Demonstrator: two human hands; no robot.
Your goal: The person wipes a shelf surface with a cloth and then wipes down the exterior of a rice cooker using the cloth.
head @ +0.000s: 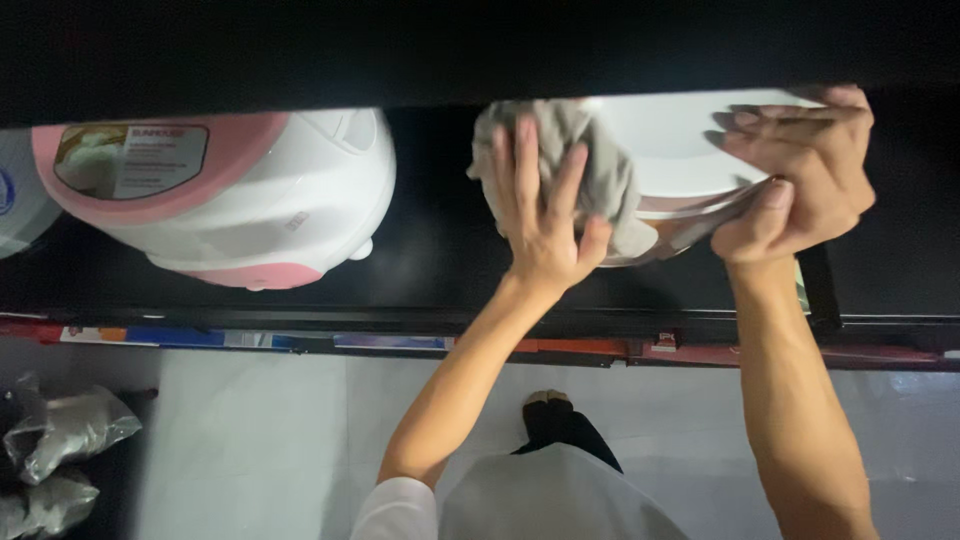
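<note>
Shelf: dark, runs across the whole width, its front edge lined with a strip of coloured labels. Upper part lost in shadow.

Floor: pale, smooth, below the shelf edge. Person's shoe and light garment show at bottom centre.

Left cooker: white and pink rice cooker, lying on the shelf at left, well apart from both hands. A label panel on its pink top. Part of another round white thing sits at the far left edge, mostly cut off.

Right cooker: white top, pink band along the lower rim, on the shelf at right, between the two hands. Much of it hidden by the cloth and the fingers.

Bags: grey crumpled plastic, lower left on the floor, well away from the work.

Cloth: grey, bunched, pressed against the left side of the right cooker.

Left hand: fingers spread wide and flat, palm pressing the cloth onto the cooker. Not gripping round it; holding it down by pressure.

Right hand: curled round the right edge of the right cooker, thumb under the rim, fingers over the white top. Closed grip on the cooker.
</note>
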